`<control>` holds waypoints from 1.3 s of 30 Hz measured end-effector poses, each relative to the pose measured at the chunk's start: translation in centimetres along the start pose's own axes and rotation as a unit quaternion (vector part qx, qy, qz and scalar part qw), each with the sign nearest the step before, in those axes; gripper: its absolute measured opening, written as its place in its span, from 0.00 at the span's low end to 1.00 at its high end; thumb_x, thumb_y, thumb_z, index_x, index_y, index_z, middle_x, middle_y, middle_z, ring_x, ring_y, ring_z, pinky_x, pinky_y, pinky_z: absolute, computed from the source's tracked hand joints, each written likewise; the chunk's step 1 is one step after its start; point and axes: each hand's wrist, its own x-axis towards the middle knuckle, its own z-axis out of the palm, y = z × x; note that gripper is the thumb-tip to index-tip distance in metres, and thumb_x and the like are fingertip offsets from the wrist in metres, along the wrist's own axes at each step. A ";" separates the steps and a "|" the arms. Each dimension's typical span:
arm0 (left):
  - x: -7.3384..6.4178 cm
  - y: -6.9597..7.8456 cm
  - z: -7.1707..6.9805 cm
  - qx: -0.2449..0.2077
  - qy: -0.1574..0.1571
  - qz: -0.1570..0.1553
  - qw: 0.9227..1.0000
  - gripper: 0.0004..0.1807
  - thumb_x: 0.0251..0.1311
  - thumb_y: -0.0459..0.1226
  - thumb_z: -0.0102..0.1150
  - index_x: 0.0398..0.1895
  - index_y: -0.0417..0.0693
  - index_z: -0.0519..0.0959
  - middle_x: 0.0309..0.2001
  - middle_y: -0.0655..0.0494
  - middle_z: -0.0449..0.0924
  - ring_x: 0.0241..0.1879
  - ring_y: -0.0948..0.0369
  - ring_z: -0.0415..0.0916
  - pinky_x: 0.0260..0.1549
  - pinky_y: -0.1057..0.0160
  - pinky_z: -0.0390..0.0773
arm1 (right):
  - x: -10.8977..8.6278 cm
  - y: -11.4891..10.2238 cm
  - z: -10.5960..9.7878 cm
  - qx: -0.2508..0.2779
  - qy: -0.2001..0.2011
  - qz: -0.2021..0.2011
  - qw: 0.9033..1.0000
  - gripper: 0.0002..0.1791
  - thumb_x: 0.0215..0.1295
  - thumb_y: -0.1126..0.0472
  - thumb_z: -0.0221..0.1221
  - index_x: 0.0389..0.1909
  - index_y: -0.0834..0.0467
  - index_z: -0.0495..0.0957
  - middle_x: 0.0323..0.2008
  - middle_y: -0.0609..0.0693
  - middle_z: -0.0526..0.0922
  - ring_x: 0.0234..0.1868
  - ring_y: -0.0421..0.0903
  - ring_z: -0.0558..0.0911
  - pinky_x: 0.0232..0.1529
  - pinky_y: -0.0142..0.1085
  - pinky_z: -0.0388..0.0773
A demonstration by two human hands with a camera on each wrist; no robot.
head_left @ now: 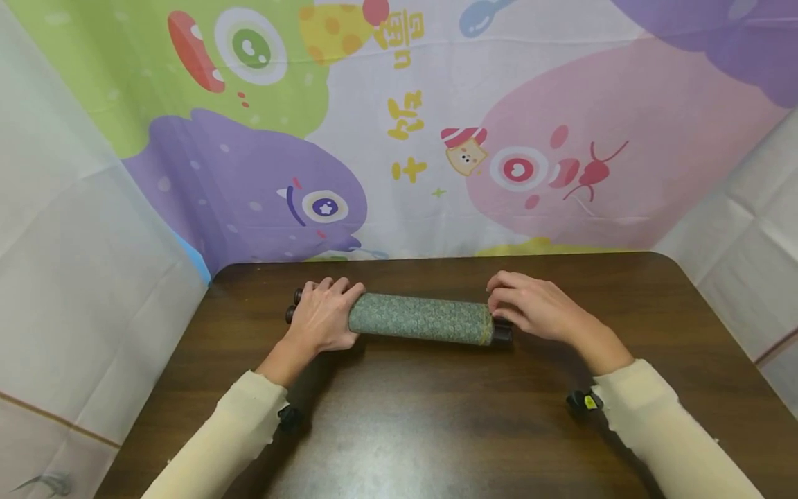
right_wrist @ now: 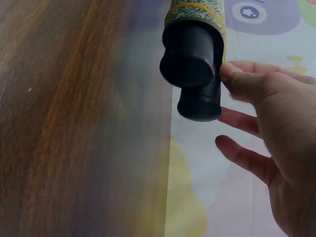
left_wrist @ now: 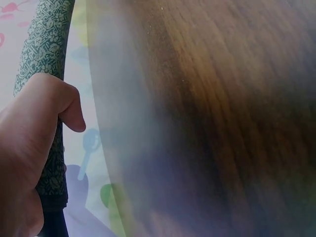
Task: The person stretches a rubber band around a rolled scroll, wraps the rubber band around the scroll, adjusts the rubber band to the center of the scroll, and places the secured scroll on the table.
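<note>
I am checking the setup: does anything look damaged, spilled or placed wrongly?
The green roll, gripped by the left hand, shows no visible damage, and no spill shows on the table. Only the backdrop looks odd: it seems hung sideways, with the mouth of the pink figure beside its eye.

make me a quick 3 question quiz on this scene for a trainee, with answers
1. Multiple choice: what is the main colour of the patterned roll?
A) red
B) green
C) white

2. True or false: the left hand grips the roll near one end while the right hand is at the other end.

3. Fill in the blank: in the right wrist view, a ____ cord circles the roll close to its dark rod ends.

Key:
1. B, green
2. True
3. yellow
</note>
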 end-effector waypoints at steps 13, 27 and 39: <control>-0.1 0.1 0.1 0.010 0.008 -0.002 1.000 0.36 0.44 0.49 0.80 0.61 0.54 0.82 0.51 0.46 0.88 0.48 0.41 0.87 0.46 0.34 0.85 | -0.8 0.4 0.2 0.031 0.012 -0.006 0.999 0.10 0.60 0.65 0.82 0.40 0.50 0.95 0.49 0.48 0.92 0.38 0.42 0.91 0.36 0.38 0.86; 0.0 0.1 0.1 -0.002 0.010 -0.006 1.000 0.37 0.45 0.49 0.80 0.62 0.53 0.83 0.51 0.46 0.89 0.48 0.41 0.87 0.45 0.35 0.85 | -0.2 0.1 0.1 -0.008 0.048 -0.044 0.998 0.13 0.54 0.67 0.84 0.36 0.50 0.93 0.49 0.49 0.91 0.40 0.43 0.91 0.38 0.43 0.89; -0.2 0.0 0.2 -0.011 0.016 -0.013 1.000 0.36 0.47 0.50 0.79 0.64 0.53 0.83 0.52 0.46 0.89 0.48 0.41 0.87 0.45 0.35 0.85 | -0.2 0.1 0.4 0.033 0.033 0.026 0.999 0.09 0.72 0.67 0.73 0.41 0.49 0.85 0.47 0.45 0.87 0.36 0.37 0.83 0.35 0.37 0.80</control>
